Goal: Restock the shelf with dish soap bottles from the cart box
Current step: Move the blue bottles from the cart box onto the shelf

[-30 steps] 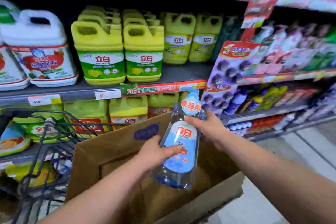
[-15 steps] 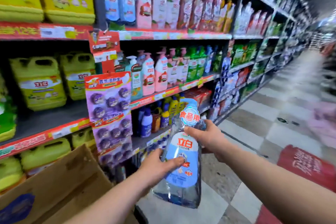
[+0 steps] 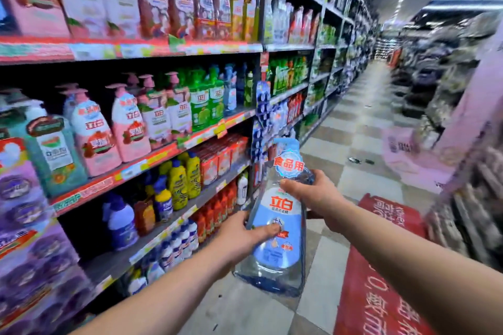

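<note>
Carrying a clear plastic pump bottle of blue dish soap with a light-blue label in both hands, the person is standing just beside the tall red-edged shelving unit. The bottle is hanging in the air off the unit's front, touching no shelf. The left hand is gripping the lower body, its thumb lying across the label and its other fingers wrapping behind, out of sight. The right hand is clamping the bottle's shoulder below the blue pump head, thumb in front and fingers curling round the back. The bottle is tilting, its pump end leaning away from the person.

Doing this step well is, as I am judging it, starting with finding the right facing. Blurred blue bottles are showing on the unit's middle shelf, beside the green bottles. They are looking like the match, though they are too smeared to be sure. The carried bottle is needing to come upright before going in, label facing out from the unit and base sitting flat behind the price rail. The pink pump bottles on that same shelf are standing close together, so a straight approach from the unit's front is looking safest for their pump heads. The cart box is not showing anywhere beside the unit.
</note>
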`<state>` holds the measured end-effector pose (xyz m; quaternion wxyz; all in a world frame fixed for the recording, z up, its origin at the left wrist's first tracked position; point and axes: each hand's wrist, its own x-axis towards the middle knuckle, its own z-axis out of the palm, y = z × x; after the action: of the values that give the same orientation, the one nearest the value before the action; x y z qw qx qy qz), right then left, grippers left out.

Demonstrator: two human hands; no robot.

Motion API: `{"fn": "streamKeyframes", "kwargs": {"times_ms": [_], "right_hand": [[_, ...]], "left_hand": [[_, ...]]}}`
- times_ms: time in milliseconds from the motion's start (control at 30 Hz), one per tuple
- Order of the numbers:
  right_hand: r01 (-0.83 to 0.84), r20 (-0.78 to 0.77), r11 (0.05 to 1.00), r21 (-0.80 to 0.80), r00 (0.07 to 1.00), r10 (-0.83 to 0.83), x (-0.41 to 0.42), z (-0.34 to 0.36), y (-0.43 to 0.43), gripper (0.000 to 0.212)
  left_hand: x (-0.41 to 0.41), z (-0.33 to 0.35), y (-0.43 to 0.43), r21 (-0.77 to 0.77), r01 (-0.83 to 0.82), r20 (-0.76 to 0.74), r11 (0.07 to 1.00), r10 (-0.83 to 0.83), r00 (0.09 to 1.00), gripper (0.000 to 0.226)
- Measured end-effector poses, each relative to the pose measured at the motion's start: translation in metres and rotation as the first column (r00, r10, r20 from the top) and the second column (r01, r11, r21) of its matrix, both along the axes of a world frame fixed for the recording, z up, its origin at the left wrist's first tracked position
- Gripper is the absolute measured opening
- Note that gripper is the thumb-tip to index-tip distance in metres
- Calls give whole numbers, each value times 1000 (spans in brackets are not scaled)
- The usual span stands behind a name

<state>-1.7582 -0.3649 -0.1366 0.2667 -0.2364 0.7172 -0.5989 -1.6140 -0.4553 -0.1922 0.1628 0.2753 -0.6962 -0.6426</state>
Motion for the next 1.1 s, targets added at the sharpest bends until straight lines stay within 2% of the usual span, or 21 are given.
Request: {"fn": "streamKeyframes", "kwargs": {"times_ms": [233, 400, 500, 567, 667, 733, 833, 1100], "right_hand": [[113, -29, 993, 24, 993, -113, -98, 5, -66, 51], [168, -3, 986, 1, 986, -168, -154, 0, -118, 49], [168, 30, 986, 17, 985, -168, -189, -8, -141, 47], [144, 41, 989, 29, 989, -145, -212, -12, -156, 46], [124, 54, 992, 30, 991, -125, -255, -17, -183, 47], [106, 45, 994, 29, 993, -107, -283, -18, -202, 49], [44, 28, 998, 34, 999, -45, -334, -20, -231, 53], [-139, -27, 990, 24, 990, 140, -458, -3, -308, 62]], "left_hand": [[-109, 2, -85, -40, 113, -14, 993, -114, 993, 26], [-166, 3, -148, -13, 156, 3, 988, -156, 988, 36], [-199, -5, -169, -85, 150, 70, 985, -144, 987, 50], [-219, -7, -179, -76, 147, 71, 986, -141, 987, 59], [-259, -13, -201, -50, 147, 79, 988, -143, 987, 45], [-285, -17, -217, -28, 119, 63, 992, -117, 991, 44], [-335, -20, -239, -47, 65, 83, 997, -61, 995, 66], [-449, -11, -284, -101, -147, 124, 984, 159, 979, 48]]}}
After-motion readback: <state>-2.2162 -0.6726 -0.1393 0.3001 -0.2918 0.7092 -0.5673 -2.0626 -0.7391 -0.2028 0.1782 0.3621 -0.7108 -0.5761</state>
